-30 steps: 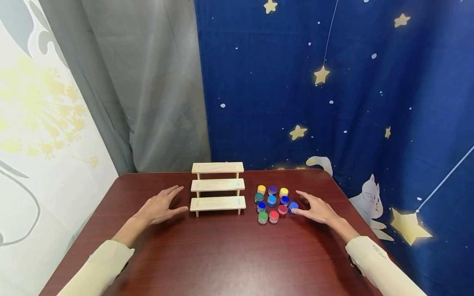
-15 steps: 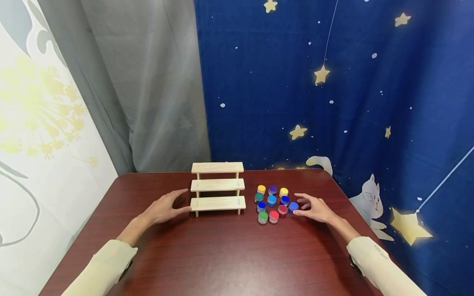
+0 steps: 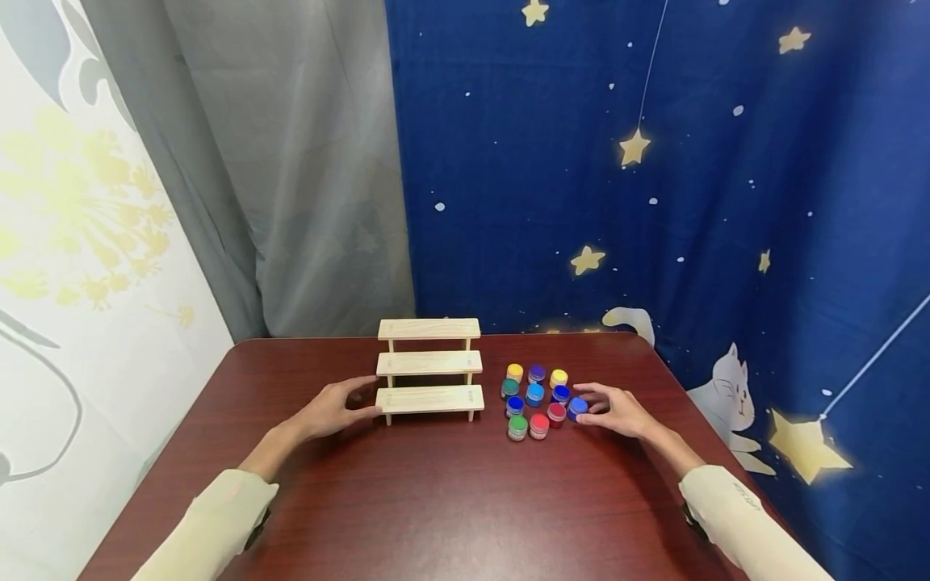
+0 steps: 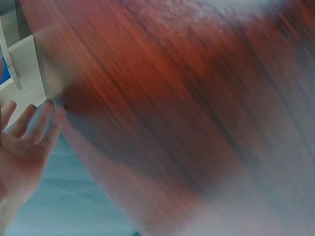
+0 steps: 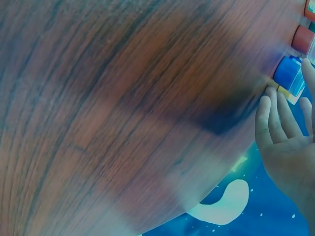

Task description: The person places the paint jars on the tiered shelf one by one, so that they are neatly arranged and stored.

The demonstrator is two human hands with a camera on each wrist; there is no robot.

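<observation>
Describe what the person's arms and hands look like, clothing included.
Both the left hand and the right hand are bare. The left sleeve and right sleeve are pale cream, ending above the wrists. The right one bears a small dark marking, too small to read. Something dark shows beneath each cuff.

Jars (image 3: 534,395): eleven are standing on one bench (image 3: 436,500); lids (image 3: 560,391) are showing as four blue, two yellow, two green, two red, one purple. Wooden stand (image 3: 429,399): one is standing left of the jars, with three shelves (image 3: 429,362). Two sets of fingers are showing: left fingers (image 3: 356,382), right fingers (image 3: 597,389). Two sleeves (image 3: 218,516) are showing. Far side: one grey curtain (image 3: 320,161), one navy curtain (image 3: 501,161) are hanging, the navy displaying six clear yellow stars (image 3: 635,149) and one white cat (image 3: 730,395).
</observation>
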